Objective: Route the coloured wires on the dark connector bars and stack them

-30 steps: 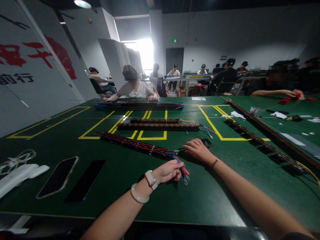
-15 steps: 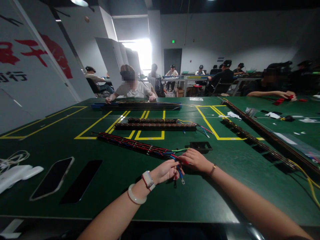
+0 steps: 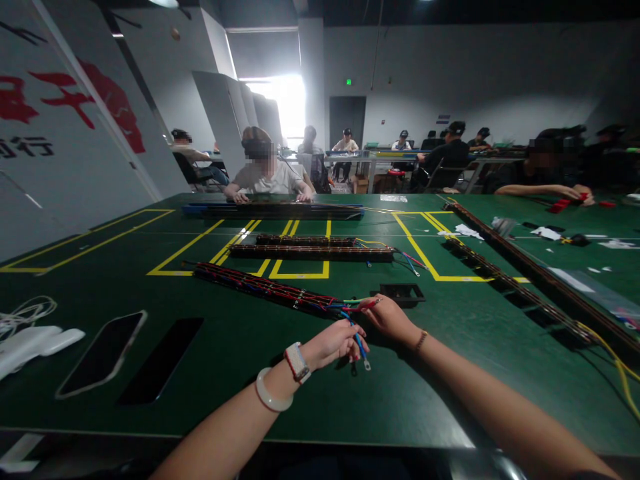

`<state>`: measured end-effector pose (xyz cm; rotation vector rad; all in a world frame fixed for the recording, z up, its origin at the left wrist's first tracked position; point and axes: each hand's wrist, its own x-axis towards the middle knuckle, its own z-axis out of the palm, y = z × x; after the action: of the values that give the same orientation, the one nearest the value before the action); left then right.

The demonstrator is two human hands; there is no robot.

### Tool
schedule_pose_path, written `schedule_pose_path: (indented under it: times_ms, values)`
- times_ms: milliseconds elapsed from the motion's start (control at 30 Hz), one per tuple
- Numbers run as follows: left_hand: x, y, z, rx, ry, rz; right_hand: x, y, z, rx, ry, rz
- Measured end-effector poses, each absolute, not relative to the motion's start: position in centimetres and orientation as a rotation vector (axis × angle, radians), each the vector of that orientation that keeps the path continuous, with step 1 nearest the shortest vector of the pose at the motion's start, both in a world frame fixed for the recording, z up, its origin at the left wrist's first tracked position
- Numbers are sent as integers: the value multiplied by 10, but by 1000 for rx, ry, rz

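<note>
A long dark wiring assembly (image 3: 265, 288) with red and blue wires along it lies slanted on the table in front of me. At its right end, my left hand (image 3: 343, 341) is closed around the blue wires (image 3: 361, 343), whose metal ring terminals hang below the fingers. My right hand (image 3: 393, 317) pinches a red wire (image 3: 367, 304) close to its end, just right of the left hand. A green wire (image 3: 354, 301) runs behind the right hand's fingers. Beyond that hand a black rectangular frame (image 3: 401, 293) rests on the table.
Two phones (image 3: 103, 353) (image 3: 161, 360) and a white device (image 3: 37, 347) with a cable lie at left. More wired bars (image 3: 313, 252) (image 3: 515, 287) lie ahead and at right. A person (image 3: 265, 173) works across the green table (image 3: 240, 407); another person's hands (image 3: 575, 197) hold red parts at far right.
My right hand has turned a little, and the red wire's end now shows above its fingers. The left hand stays around the blue wires. The person opposite has moved a hand inward.
</note>
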<state>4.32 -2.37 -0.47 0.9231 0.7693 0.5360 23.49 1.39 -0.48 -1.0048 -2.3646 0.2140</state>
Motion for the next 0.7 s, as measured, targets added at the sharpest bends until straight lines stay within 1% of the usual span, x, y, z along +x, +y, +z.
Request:
schedule_pose_path:
  times_ms: [167,300,533,700]
  values:
    - [44,-24,-4,967,782,538,229,14,6,-1240,-2209,434]
    - [44,-24,-5,991,795,531,225,15,12,-1283,-2162,535]
    - [43,-24,-4,983,792,522,214,20,15,-1301,-2181,424]
    - [43,-23,-5,966,784,524,213,16,6,-1260,-2150,419]
